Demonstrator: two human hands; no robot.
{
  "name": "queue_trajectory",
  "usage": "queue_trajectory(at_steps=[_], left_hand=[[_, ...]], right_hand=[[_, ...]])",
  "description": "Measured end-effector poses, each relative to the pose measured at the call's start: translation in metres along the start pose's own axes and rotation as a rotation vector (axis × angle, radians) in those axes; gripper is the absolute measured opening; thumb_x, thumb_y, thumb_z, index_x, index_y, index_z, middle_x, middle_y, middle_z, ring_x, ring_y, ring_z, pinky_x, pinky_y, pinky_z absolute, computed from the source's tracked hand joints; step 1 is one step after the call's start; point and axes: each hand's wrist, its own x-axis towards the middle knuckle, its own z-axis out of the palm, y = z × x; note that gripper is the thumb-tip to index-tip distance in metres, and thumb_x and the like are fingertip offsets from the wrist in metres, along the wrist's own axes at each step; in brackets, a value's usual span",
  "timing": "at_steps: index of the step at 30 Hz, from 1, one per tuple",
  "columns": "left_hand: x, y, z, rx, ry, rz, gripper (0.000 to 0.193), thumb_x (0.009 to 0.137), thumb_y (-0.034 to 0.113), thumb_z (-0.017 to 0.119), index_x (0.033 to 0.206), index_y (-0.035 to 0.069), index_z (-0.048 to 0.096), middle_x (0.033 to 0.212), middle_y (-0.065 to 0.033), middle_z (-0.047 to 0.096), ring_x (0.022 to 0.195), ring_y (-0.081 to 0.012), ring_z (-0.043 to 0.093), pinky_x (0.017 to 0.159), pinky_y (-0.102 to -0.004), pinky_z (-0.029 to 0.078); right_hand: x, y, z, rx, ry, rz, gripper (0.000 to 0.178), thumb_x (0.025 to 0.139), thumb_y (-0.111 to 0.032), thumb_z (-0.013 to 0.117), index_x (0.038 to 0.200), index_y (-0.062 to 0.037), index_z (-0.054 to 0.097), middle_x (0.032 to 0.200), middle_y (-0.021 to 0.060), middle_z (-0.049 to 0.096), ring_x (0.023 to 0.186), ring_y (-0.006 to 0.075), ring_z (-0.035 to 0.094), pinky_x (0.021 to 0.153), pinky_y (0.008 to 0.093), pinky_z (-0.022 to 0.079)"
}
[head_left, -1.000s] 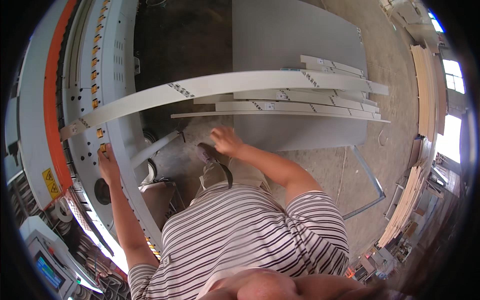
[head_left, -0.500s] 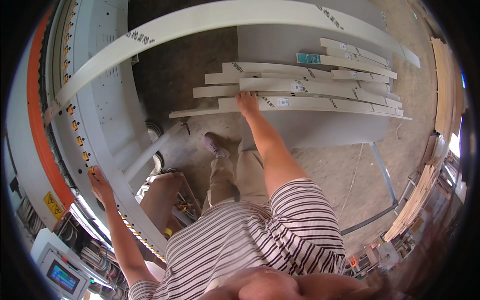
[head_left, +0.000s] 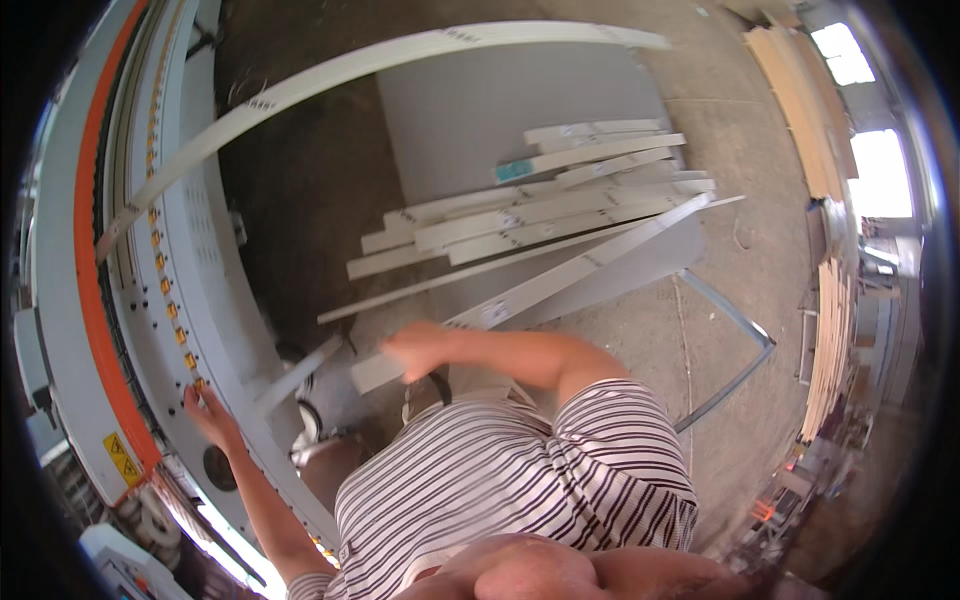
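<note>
My right hand [head_left: 415, 350], blurred by motion, is closed around the near end of a pale, flat strip board [head_left: 545, 290]. This board slants away to the far right, its far end on the stack of similar boards [head_left: 480, 232]. My left hand [head_left: 208, 415] rests on the grey machine bed [head_left: 215, 330], fingers stretched out beside a row of yellow rollers [head_left: 182, 338]. Nothing shows in that hand. One long pale strip [head_left: 330, 75] has its left end on the machine and arches across the far side of the view.
Under the boards is a grey sheet-topped stand [head_left: 450, 110], with a metal frame [head_left: 730, 310] low at its right. The machine's orange rail [head_left: 95, 240] runs along the left. Stacked wooden planks [head_left: 800, 110] line the right side.
My right hand has drawn one board's end off the stack toward my body, turning it slantwise. My left hand stays on the machine bed. The whole view has shifted.
</note>
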Motion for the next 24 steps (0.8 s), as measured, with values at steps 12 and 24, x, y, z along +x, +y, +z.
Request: queue_trajectory(at_steps=[12, 24], left_hand=[[-0.125, 0.202, -0.069, -1.325, -0.212, -0.524, 0.049, 0.103, 0.047, 0.047, 0.099, 0.0, 0.061, 0.082, -0.0071, 0.067, 0.071, -0.0146, 0.065, 0.068, -0.0293, 0.054], [-0.082, 0.017, -0.108, -1.015, 0.439, -0.942, 0.051, 0.093, 0.056, 0.057, 0.087, 0.006, 0.068, 0.068, -0.0058, 0.063, 0.055, -0.0175, 0.06, 0.05, -0.0304, 0.048]], right_hand=[[0.023, -0.171, -0.063, -0.061, 0.328, -0.414, 0.057, 0.07, -0.029, 0.075, 0.113, -0.0045, 0.045, 0.085, 0.0175, 0.068, 0.077, 0.0376, 0.068, 0.063, 0.047, 0.053], [-0.106, 0.106, 0.001, -0.166, 0.037, 0.057, 0.05, 0.074, -0.033, 0.075, 0.117, -0.0104, 0.062, 0.104, 0.0198, 0.068, 0.095, 0.0369, 0.066, 0.079, 0.0458, 0.052]])
